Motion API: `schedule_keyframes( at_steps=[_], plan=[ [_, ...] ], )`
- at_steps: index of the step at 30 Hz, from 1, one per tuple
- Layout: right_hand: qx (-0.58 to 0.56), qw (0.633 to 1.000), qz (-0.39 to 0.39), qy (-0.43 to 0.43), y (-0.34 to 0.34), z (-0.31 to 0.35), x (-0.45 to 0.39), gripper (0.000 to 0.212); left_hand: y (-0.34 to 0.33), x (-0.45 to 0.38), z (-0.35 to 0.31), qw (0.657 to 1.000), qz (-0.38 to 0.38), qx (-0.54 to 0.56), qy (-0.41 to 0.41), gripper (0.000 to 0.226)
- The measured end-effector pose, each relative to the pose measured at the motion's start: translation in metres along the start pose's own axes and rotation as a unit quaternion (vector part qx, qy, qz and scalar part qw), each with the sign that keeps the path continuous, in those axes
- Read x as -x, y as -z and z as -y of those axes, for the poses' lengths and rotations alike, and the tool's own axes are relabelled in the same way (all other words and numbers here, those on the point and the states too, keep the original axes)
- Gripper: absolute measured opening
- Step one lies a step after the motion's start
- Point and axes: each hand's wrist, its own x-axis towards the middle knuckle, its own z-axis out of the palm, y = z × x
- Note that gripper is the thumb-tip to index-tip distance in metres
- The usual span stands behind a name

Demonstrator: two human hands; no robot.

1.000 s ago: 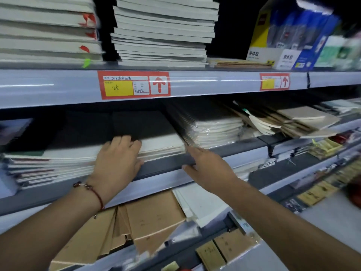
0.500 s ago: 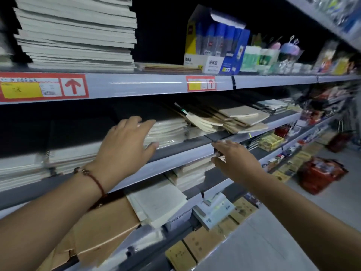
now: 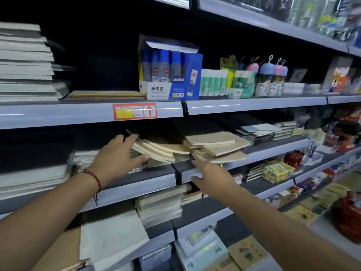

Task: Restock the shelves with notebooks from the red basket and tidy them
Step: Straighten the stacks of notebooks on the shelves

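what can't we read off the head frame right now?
- Red basket: head view, cut off by the right edge and blurred; contents unreadable.
- Price tag: head view, print too blurred to read.
- Right hand: fingertips merge with the kraft notebooks; contact unclear.
- Top shelf goods: motion-blurred.

Both arms reach forward, left hand (image 3: 117, 156) and right hand (image 3: 212, 178) with fingers extended.

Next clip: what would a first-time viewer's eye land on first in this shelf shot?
Probably the two bare arms reaching in: the left hand rests on a fanned, untidy pile of tan notebooks on the middle shelf, while the right hand stretches toward the shelf edge beside it. Above, a blue glue box stands out brightly.
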Motion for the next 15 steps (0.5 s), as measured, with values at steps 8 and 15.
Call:
schedule_keyframes(
  at_steps=[8, 15],
  plan=[
    [-0.124, 0.99, 0.016, 0.06, -0.009, 0.014, -0.059, 0.061, 0.002, -0.015, -0.013, 0.998, 0.018, 0.034, 0.056, 0.04],
    [-0.282, 0.96, 0.005, 0.005, -0.034, 0.025, -0.084, 0.065, -0.021, -0.01, -0.009, 0.99, -0.039, 0.097, 0.089, 0.041]
  ],
)
